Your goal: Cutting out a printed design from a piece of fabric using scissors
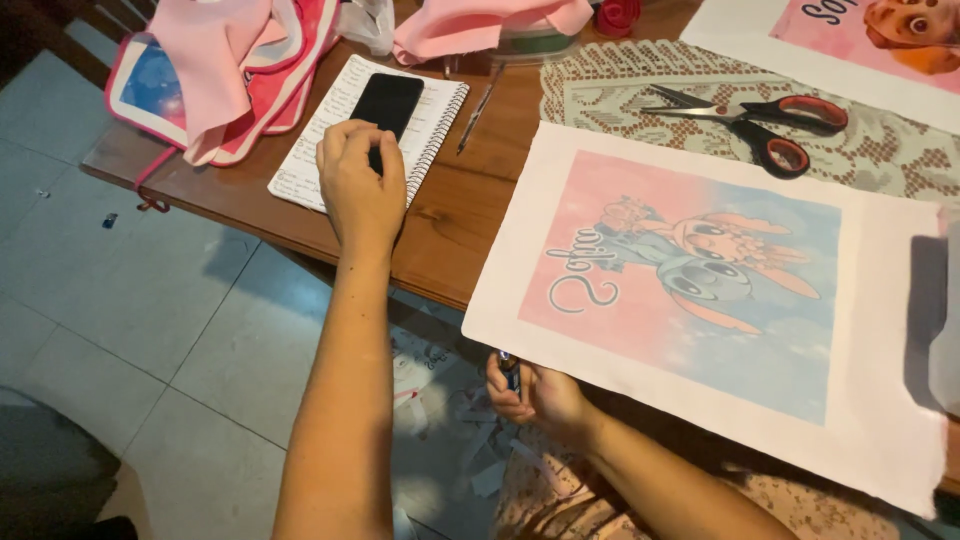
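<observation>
Here the left hand (362, 185) rests with bent fingers on a black phone (385, 105), which lies on a notebook (340, 125) on the table (450, 230). The right hand (535, 392) grips a small dark object (510, 370) below the table edge.

bare wood of the surface (470, 215) lies open between the spiral notebook (310, 150) and the printed fabric sheet (880, 440), though a pen (478, 108) lies across its far end. the left hand (362, 185) rests on the black phone (385, 105) atop the notebook. scissors (770, 120) on the lace mat (900, 160) block the far right. pink cloth (215, 70) crowds the far left corner.
</observation>
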